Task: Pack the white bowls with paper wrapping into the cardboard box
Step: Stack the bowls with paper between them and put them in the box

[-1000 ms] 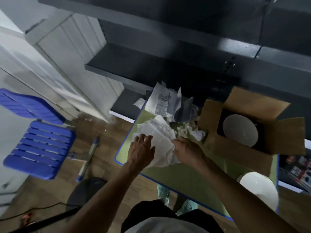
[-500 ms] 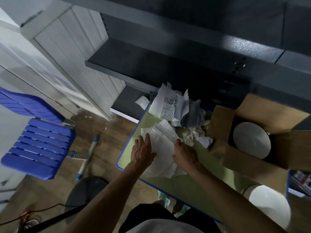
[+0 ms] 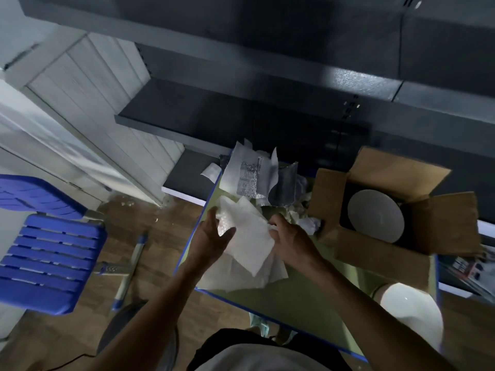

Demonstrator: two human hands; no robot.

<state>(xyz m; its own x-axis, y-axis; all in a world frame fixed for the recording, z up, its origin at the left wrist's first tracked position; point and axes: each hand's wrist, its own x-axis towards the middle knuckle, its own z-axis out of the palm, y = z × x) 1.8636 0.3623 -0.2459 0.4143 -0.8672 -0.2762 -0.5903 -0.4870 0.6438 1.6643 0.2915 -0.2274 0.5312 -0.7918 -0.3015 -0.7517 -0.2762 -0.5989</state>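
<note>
Wrapping paper (image 3: pixel 249 236), two-handed hold.
Blurred, but left hand (image 3: pixel 211 236) and right hand (image 3: pixel 292 242) seem to pinch opposite edges, fingers half-curled; tugged apart, the thin paper could tear.

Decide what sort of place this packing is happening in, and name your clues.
Probably a storeroom or workroom: dark metal shelving behind a small green table, a blue slatted chair beside it, and an open cardboard box on the table.
</note>
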